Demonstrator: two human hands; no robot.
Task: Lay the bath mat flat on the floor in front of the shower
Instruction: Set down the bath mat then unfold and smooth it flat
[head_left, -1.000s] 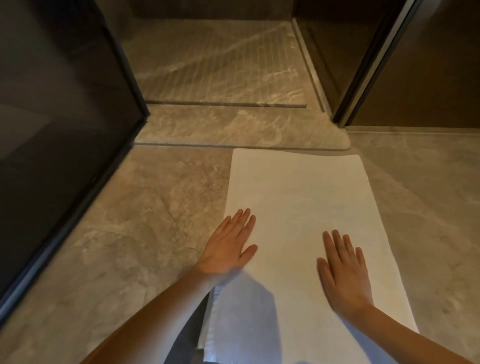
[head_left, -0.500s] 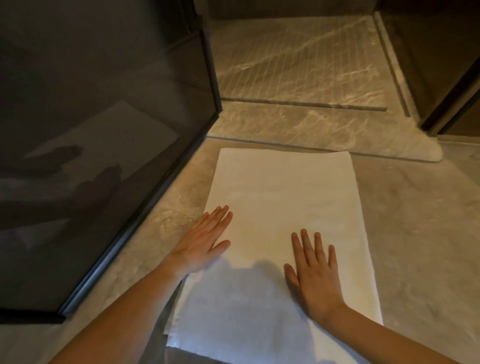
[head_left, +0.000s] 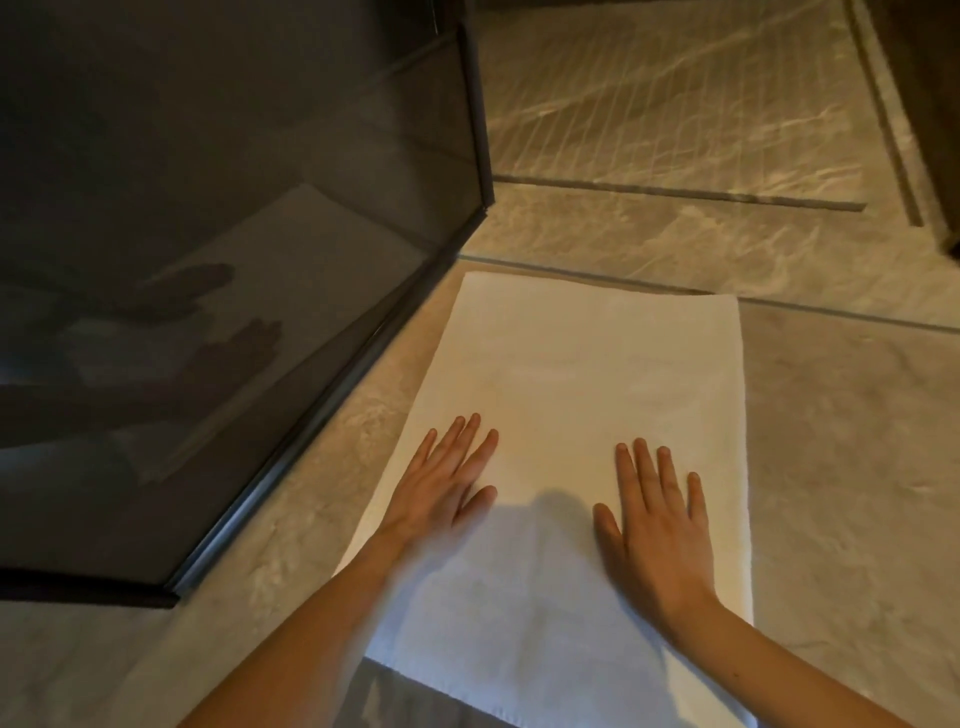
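bath mat (head_left: 582, 395): white, spread on the stone floor (head_left: 841, 467); no folds or raised corners are seen. The near edge is partly cut off by the frame.
long axis: runs away from the person toward the shower threshold (head_left: 675, 244); the far short edge is set just beside the threshold joint, roughly parallel to it.
left hand (head_left: 441, 493): laid palm-down on the mat's near-left part, fingers spread wide and pointed away and slightly right. Nothing is gripped. The heel of the hand sits right at the left long edge.
right hand (head_left: 654, 525): laid palm-down on the near-right part, fingers spread and pointed along the long axis. Nothing is held. It is kept just inside the right long edge.
mat vs hands: the mat is under both palms; most of its uncovered length lies ahead of the fingertips, toward the shower.
nearer hand: neither is clearly favoured; the left is closer to the glass panel (head_left: 218, 291), the right to the open floor side.
glass panel: dark, framed, angled along the mat's left; a narrow floor strip is left between the frame and the mat edge.
step (judged): final smoothing/pressing; placement is judged nearly done.
next move (judged): any stroke would be run forward along the long axis, or the palms lifted straight off.
risk (judged): the mat could be skewed against the threshold by an uneven push.
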